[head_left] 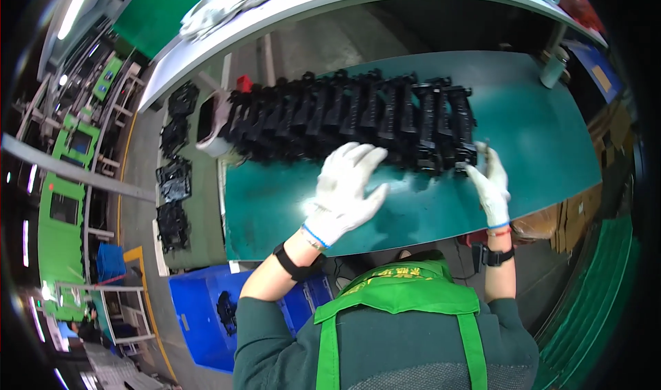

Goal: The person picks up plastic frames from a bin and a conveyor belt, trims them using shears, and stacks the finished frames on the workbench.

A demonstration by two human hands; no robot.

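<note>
Head view, far left: green machines (65,238) stood beyond a conveyor (206,214), on which dark moulded pieces (173,181) lay in a line. Below it sat a blue bin (196,328) with a black piece (226,312) inside. A pale container (213,145) stood at the left end of a row of black parts (351,114), which ran side by side across the far half of a green table (275,204). Near the row's front edge, the white-gloved left hand (348,190) was open over the table, fingers slightly spread, thumb well apart. At the row's right end, the gloved right hand (492,187) had its thumb and forefinger parted around the last part's near corner; whether they pinched it, I could not tell. Farther right, a bottle (553,72) stood near the table's far corner, and cardboard (577,218) leaned beside the table.
</note>
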